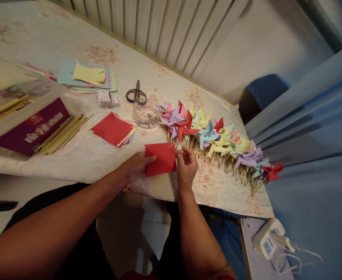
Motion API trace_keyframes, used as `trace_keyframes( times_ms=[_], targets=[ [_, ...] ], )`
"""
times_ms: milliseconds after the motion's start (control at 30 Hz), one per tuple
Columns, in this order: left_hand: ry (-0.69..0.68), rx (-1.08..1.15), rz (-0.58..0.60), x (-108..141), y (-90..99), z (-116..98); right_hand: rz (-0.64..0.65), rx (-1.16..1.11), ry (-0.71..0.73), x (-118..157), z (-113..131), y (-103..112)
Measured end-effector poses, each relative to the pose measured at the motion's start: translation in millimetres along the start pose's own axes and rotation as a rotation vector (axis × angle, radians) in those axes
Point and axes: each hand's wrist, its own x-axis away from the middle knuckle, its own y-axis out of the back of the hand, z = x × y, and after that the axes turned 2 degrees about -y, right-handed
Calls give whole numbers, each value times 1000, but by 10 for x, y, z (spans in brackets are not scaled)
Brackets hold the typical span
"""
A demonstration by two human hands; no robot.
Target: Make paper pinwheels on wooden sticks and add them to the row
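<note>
A red paper square [161, 160] is held over the table's front edge. My left hand [138, 164] grips its left side, thumb on top and the other fingers hidden beneath. At the paper's right edge is my right hand [186, 163], its thumb and index finger pinched together; what lies between them is too small to make out. Behind the paper, to the left, lies a stack of cut squares with a red one [112, 128] on top. A clear round container [146, 117] holds small shiny pins. Finished paper pinwheels [207, 135] on sticks lie in a row to the right.
Black-handled scissors [137, 95] lie behind the pin container. Small white boxes [104, 98] and coloured paper sheets [67, 74] are at the back left. Thin sticks [62, 136] lean by a purple-labelled box [33, 126]. A power strip [268, 238] sits at the lower right.
</note>
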Motion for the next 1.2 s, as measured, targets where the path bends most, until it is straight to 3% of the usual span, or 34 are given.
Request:
trace_keyframes(
  times_ms=[100,167,400,600,867,1200],
  targets=[
    [-59,92,-73,2,-17,-67,-140,199,243,69,45,26],
    [-123,135,-94,-11,-18,-110,-147,309,365,145,59,18],
    [-260,244,-66,-49,1,-213,178,359,441,373,-35,-85],
    [-209,310,-42,-50,-14,-246,324,387,489,374,-68,-104],
    [-207,293,30,-94,-32,-191,312,362,366,345,-82,-152],
    [-216,224,55,-176,-46,-84,217,67,-51,299,63,-219]
  ],
)
